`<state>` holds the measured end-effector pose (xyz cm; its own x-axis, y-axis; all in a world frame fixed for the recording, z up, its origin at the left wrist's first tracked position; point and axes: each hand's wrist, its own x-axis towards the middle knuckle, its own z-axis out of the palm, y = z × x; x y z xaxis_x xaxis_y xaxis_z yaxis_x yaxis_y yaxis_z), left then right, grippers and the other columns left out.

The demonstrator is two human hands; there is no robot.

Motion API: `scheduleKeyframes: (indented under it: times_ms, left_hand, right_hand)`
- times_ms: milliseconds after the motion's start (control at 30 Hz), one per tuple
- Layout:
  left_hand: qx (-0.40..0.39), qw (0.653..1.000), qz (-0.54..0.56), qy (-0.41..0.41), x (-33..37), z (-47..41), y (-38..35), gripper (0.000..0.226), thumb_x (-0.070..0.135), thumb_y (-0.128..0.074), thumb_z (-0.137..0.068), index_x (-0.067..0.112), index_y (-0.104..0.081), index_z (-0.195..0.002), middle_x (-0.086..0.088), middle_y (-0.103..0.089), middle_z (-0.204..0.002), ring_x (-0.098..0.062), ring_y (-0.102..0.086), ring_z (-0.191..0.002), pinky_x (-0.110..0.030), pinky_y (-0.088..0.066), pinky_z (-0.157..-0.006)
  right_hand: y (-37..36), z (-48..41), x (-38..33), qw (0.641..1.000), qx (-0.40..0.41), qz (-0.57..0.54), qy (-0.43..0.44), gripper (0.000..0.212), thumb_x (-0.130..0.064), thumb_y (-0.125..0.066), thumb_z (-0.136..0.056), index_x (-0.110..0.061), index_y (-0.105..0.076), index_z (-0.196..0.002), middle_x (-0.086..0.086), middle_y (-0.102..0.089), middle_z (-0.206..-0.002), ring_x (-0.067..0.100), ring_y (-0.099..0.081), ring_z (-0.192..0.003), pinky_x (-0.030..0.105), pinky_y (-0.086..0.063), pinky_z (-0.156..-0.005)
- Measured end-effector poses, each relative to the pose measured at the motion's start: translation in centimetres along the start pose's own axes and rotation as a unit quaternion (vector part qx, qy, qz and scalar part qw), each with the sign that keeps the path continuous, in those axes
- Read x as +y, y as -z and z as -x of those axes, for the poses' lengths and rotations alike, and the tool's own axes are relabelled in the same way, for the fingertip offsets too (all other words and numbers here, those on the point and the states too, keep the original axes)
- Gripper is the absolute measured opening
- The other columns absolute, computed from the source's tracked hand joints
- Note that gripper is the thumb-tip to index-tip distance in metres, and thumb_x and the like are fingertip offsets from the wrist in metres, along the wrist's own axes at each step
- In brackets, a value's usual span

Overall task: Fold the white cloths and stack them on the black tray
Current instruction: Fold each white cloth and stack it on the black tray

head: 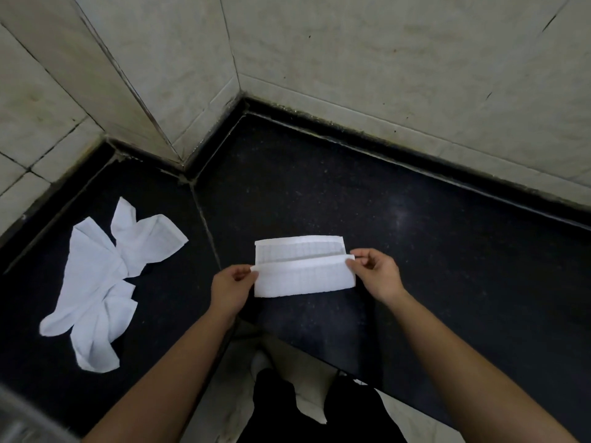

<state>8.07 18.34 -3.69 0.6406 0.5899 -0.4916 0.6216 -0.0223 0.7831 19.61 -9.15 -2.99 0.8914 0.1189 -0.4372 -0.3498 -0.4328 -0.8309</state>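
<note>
Just in front of a tiled wall (383, 59) corner, a person is folding a white cloth (303, 273) on a black desk (415, 251). The left hand (232, 287) is pinching the cloth's left end and the right hand (375, 274) is pinching its right end, both gripping the folded-over edge between thumb and fingers. The cloth is lying near the desk's front edge. A heap of crumpled white cloths (99, 282) is sitting well apart to the left.
</note>
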Motion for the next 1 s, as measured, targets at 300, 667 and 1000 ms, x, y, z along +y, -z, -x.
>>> scheduleKeyframes:
  times_ms: [300, 667, 1000]
  left_hand:
    - [0.061, 0.997, -0.046, 0.000, 1.3, -5.9, -2.3, 0.025, 0.020, -0.070, -0.090, 0.012, -0.071, -0.115, 0.001, -0.069, -0.107, -0.015, -0.064, -0.101, -0.029, -0.049, -0.093]
    - [0.098, 0.991, -0.073, 0.059, 0.8, -8.0, -3.7, 0.024, 0.034, -0.069, -0.089, 0.026, -0.072, -0.112, 0.009, -0.070, -0.106, -0.015, -0.064, -0.099, -0.041, -0.051, -0.098]
    - [0.045, 0.838, -0.432, -0.331, -0.1, -4.6, -4.2, 0.057, 0.043, -0.039, -0.103, 0.017, -0.030, -0.153, -0.017, -0.019, -0.161, -0.034, -0.019, -0.148, -0.055, -0.024, -0.113]
  right_hand:
    - [-2.3, -5.6, -0.8, 0.999, 0.045, 0.007, -0.020, 0.013, -0.024, -0.073, -0.091, -0.026, -0.072, -0.104, -0.008, -0.070, -0.082, 0.001, -0.063, -0.075, 0.013, -0.051, -0.075]
    - [-3.1, -7.8, 0.3, 0.995, 0.054, 0.082, -0.021, 0.020, -0.036, -0.073, -0.089, -0.031, -0.076, -0.108, -0.013, -0.073, -0.085, 0.002, -0.067, -0.080, 0.021, -0.055, -0.083]
    - [-3.8, -4.7, 0.3, 0.825, -0.050, 0.472, 0.308, 0.059, -0.044, -0.037, -0.106, -0.018, -0.028, -0.157, 0.017, -0.016, -0.164, 0.033, -0.017, -0.151, 0.051, -0.019, -0.123]
